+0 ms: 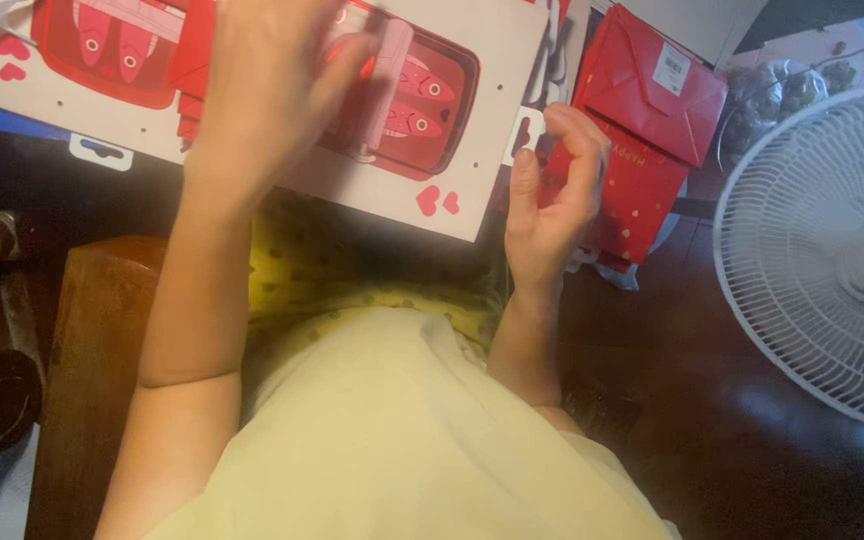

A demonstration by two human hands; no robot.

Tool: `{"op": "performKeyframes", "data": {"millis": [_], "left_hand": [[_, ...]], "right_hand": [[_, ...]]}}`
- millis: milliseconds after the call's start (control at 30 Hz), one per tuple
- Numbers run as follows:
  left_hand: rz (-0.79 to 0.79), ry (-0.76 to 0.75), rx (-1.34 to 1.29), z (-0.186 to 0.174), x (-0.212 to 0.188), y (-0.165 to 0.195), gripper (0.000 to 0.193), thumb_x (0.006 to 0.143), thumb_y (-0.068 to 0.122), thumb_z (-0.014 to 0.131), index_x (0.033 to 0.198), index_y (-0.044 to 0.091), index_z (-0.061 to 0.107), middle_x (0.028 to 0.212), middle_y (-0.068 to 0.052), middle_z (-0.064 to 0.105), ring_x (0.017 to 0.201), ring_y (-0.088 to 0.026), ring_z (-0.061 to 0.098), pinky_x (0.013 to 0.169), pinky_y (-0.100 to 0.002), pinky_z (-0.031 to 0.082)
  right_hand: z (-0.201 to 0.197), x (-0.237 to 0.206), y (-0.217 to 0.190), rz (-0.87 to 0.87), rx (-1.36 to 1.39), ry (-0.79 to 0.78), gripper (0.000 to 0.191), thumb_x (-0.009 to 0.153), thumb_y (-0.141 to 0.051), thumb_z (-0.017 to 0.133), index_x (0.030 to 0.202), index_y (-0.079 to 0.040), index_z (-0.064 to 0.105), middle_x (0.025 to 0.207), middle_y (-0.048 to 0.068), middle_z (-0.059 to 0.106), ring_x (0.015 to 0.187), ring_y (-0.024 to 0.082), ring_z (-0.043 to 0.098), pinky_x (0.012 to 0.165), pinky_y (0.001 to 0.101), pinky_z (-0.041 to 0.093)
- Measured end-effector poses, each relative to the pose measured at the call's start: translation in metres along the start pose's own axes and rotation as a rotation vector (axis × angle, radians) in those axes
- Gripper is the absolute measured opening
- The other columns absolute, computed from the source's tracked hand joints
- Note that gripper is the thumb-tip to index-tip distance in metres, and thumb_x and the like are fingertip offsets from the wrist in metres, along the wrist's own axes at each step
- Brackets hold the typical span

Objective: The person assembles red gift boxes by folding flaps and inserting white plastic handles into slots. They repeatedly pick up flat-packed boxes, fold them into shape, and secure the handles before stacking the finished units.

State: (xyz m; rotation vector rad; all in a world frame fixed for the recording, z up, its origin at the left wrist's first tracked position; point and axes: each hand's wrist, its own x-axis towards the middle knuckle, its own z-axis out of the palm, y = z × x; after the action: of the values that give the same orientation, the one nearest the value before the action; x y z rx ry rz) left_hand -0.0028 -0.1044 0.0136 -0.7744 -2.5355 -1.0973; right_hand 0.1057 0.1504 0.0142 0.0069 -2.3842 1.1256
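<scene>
Where visible: one card sheet (492, 90) | two hands: left hand (272, 90), right hand (552, 190) | red envelopes (652, 90), perhaps two

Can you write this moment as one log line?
left hand: on card | right hand: pinching card's tab | fan: right

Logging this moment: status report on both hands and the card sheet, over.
Left hand flat on card sheet. Right hand pinching its edge tab. Red envelope alongside.
</scene>
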Motion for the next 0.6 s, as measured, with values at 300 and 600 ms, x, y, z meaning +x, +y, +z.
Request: {"op": "performKeyframes", "data": {"millis": [300, 600], "left_hand": [[-0.033, -0.018, 0.143, 0.06, -0.022, 0.039, 0.05, 0.103, 0.02, 0.074, 0.144, -0.001, 0.055, 0.16, -0.021, 0.043, 0.154, -0.042, 0.03, 0.126, -0.066, 0.016], [-0.001, 0.164, -0.025, 0.027, -0.011, 0.065, 0.047, 0.109, 0.01, 0.076, 0.152, 0.007, 0.055, 0.157, -0.014, 0.05, 0.147, -0.036, 0.045, 0.127, -0.055, 0.026]], "right_hand": [[-0.005, -0.005, -0.015, 0.308, 0.613, -0.079, 0.053, 0.102, -0.012, 0.062, 0.146, -0.003, 0.033, 0.121, 0.009, 0.069, 0.111, 0.012, 0.064, 0.097, 0.0263, 0.052], [-0.01, 0.012, -0.024, 0.329, 0.183, 0.109, 0.021, 0.103, -0.011, 0.068, 0.111, 0.008, 0.075, 0.083, 0.006, 0.067, 0.075, 0.01, 0.053, 0.069, 0.0264, 0.044]]}}
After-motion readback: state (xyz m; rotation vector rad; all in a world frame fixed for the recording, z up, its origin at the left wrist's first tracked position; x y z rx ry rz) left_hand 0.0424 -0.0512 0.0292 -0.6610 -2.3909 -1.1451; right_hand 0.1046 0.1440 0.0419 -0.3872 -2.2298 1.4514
